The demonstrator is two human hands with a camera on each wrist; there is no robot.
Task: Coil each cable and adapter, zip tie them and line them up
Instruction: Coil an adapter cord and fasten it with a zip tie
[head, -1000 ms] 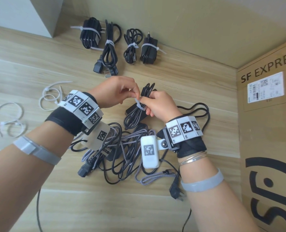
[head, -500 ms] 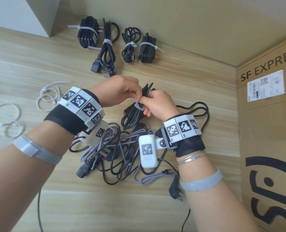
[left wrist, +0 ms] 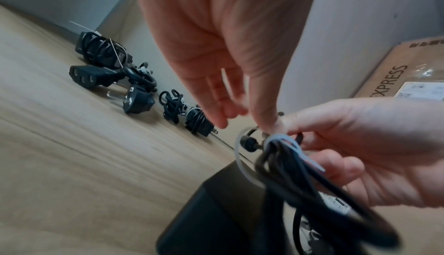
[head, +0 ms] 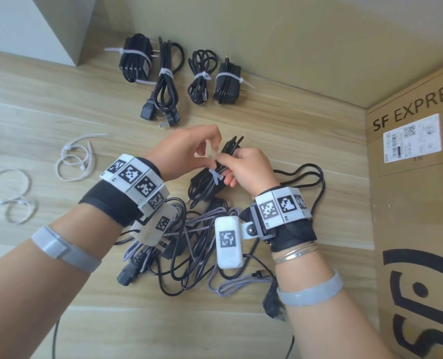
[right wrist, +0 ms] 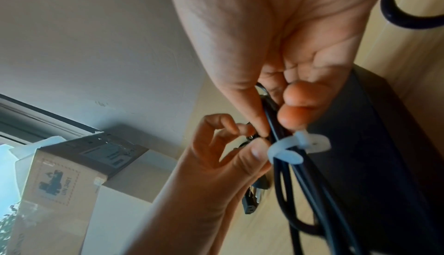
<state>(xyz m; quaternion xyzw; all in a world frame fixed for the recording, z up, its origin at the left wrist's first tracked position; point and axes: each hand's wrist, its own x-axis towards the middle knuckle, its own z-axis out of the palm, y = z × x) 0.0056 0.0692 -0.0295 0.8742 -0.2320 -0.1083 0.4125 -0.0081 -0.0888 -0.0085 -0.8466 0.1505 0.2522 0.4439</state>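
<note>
- Four tied bundles [head: 181, 73] in a row along the far wall.
- Loose cables [head: 189, 250] heaped nearer, under both wrists.
- Spare zip ties [head: 75, 159] left.
- Cardboard box [head: 417, 203] right.

Left hand [head: 186, 151] pinching with thumb and forefinger; right hand [head: 249, 169] fingers curled, gripping

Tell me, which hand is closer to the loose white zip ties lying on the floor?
Left. The left hand is to the right of the loose zip ties; the right hand is farther right still, gripping the coiled cable.

Right hand [right wrist: 283, 50] gripping black coiled cable [right wrist: 295, 179], white zip tie [right wrist: 290, 148] looped around, left hand [right wrist: 216, 156] pinching alongside
</note>
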